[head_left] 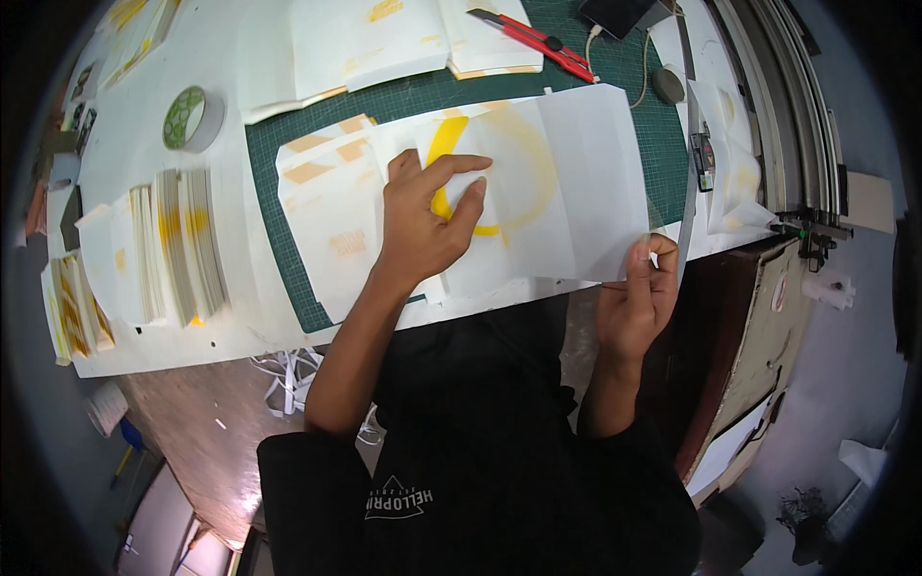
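A large white folded paper sheet (600, 182), printed with a yellow ring, lies over the near part of the green cutting mat (663, 173) and reaches past the table's front edge. My left hand (432, 216) rests on it beside the ring, index finger and thumb stretched apart; its other fingers are partly hidden. At the sheet's near right corner, my right hand (639, 288) pinches the paper between thumb and fingers. Under the sheet's left side sits another white printed piece (331, 202) with orange marks.
A red utility knife (543, 43) lies beyond the sheet, near more flat printed pieces (365, 43). Tape (192, 120) and stacks of folded paper (178, 245) stand at left. A black device (624, 14) with a cable is at the far right, a small black-handled tool (704, 158) nearer.
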Action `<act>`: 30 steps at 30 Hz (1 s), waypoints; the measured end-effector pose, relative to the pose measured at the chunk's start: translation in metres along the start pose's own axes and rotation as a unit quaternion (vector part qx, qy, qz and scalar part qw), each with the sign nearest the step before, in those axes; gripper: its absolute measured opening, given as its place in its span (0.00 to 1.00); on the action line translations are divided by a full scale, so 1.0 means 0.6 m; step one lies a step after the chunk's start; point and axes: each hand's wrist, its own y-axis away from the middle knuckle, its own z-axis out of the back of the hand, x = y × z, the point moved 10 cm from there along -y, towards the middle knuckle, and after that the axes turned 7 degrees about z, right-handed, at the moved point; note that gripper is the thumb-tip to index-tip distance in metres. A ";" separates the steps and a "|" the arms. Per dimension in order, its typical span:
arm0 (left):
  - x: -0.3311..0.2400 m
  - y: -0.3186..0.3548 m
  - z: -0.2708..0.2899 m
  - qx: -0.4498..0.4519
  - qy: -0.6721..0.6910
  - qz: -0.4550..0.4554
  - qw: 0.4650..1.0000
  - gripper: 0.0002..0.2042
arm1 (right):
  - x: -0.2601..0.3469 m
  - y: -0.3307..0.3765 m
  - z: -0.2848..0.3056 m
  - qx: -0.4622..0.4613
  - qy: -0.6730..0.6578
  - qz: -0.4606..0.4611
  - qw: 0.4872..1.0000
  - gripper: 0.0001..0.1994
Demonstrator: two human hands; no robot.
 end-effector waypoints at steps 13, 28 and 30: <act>-0.004 0.001 0.007 -0.015 0.021 -0.025 0.999 0.08 | 0.011 0.001 -0.022 0.017 -0.021 0.013 1.000 0.03; 0.006 0.006 0.000 0.000 -0.017 0.003 1.000 0.09 | -0.016 -0.027 0.039 -0.067 0.201 0.088 0.973 0.04; -0.004 0.003 0.003 -0.026 -0.035 -0.002 0.999 0.11 | -0.034 -0.046 0.048 -0.064 0.282 0.091 0.953 0.07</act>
